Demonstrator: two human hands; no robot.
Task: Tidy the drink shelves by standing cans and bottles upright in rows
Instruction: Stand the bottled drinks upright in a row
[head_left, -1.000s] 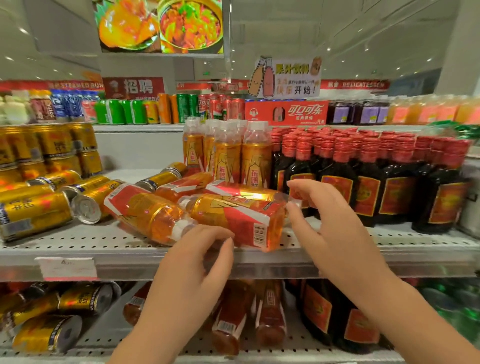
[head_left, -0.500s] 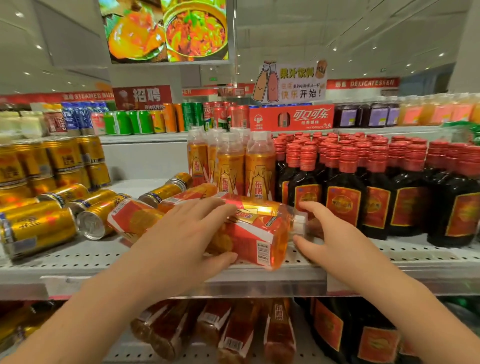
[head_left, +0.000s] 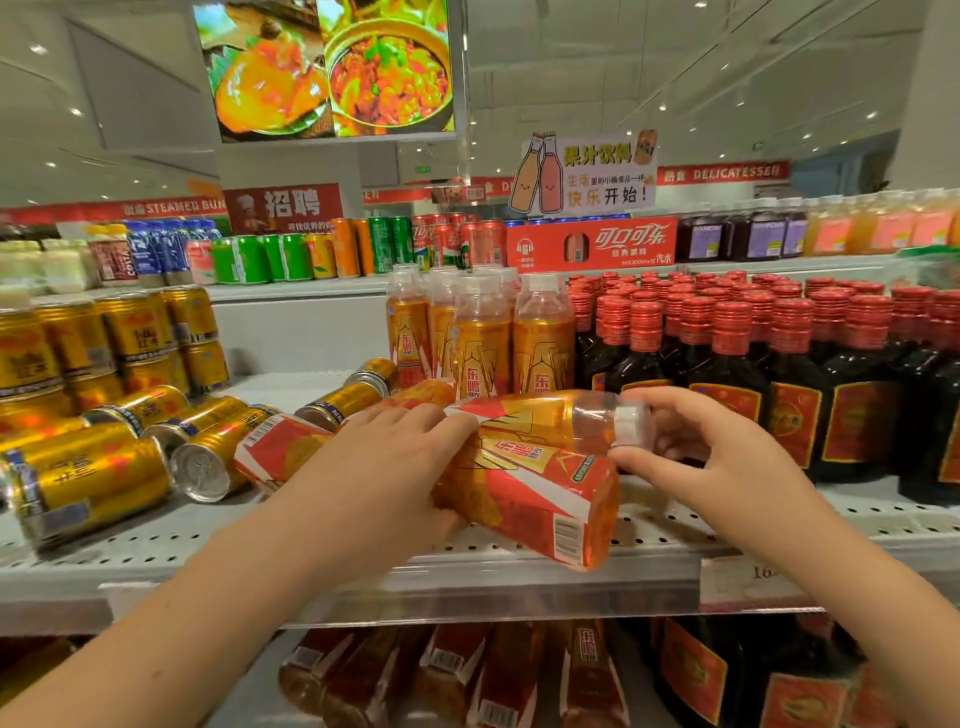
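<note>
Head view: hands (head_left: 387, 467) (head_left: 727, 460) on toppled orange bottles (head_left: 540, 499), right apparently at cap (head_left: 627, 426)

Left hand (head_left: 395, 467) hides front fallen bottle (head_left: 540, 499) neck; price tag (head_left: 748, 577) unreadable.

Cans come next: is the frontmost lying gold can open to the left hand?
Probably yes: nothing lies before the gold can, though the left hand holds the lower bottle.
</note>
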